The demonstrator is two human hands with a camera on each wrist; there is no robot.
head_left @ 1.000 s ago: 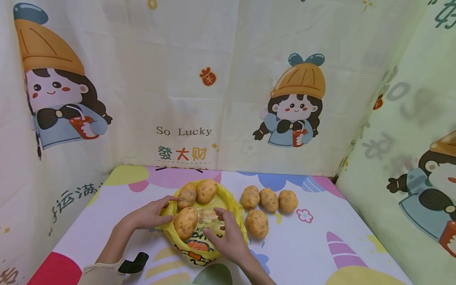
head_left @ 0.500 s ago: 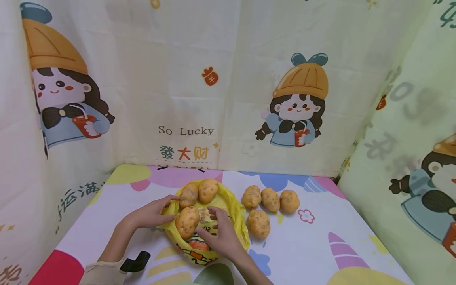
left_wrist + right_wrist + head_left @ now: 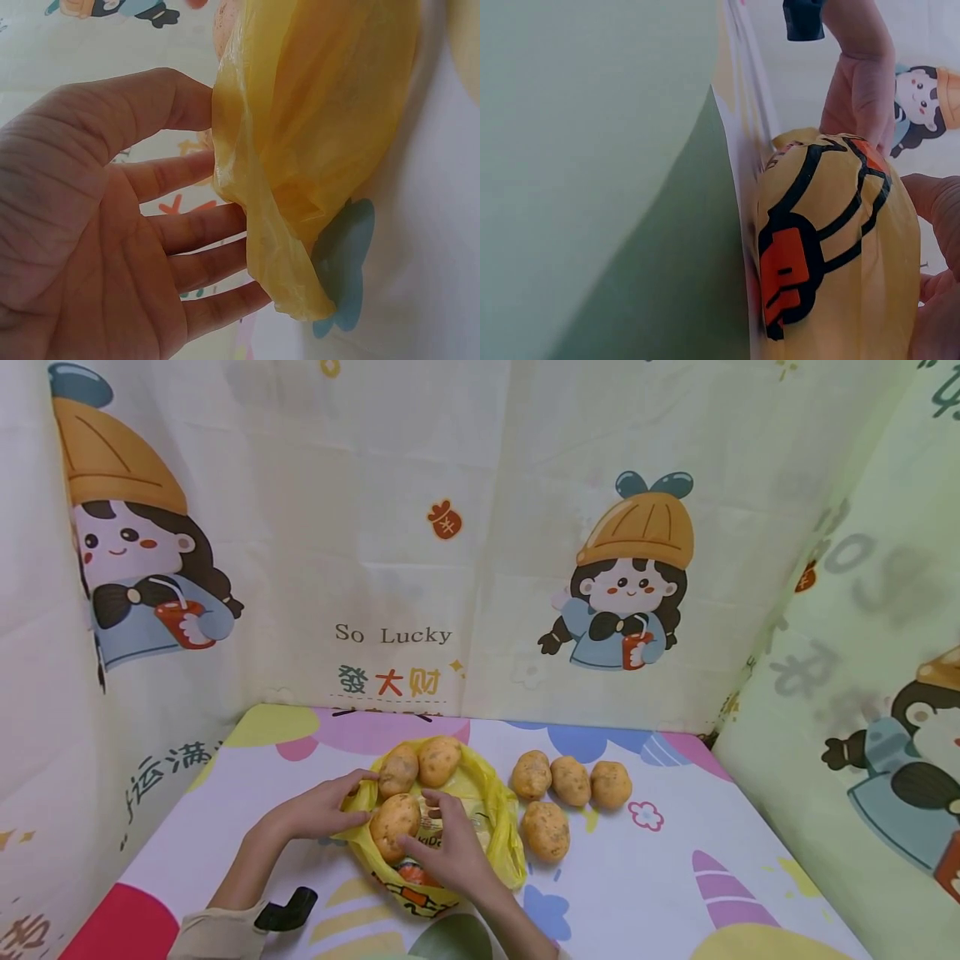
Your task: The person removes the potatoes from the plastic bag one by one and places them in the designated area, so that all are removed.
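A yellow plastic bag (image 3: 510, 852) with black and orange print lies with its mouth spread wide. Three potatoes are inside: one at the near left (image 3: 395, 823), two at the far side. At the bag's left rim is my left hand (image 3: 318, 810); its fingers (image 3: 202, 229) lie nearly straight against the yellow film, thumb apart from them. My right hand (image 3: 453, 852) reaches over the bag's near right part, fingers spread and slightly bent. Its thumb tip overlaps the near potato in the head view. The right wrist view shows the printed bag side (image 3: 840, 247) close up.
Right of the bag, several loose potatoes (image 3: 570, 781) sit on the table, one of them (image 3: 546, 832) closest to the bag. The tabletop (image 3: 622, 893) has a colourful printed cover. Printed cloth walls (image 3: 495, 568) enclose the back and both sides.
My right hand has moved left across the bag, from its right part to the near potato. The left hand stays at the rim. The head view has shifted slightly.
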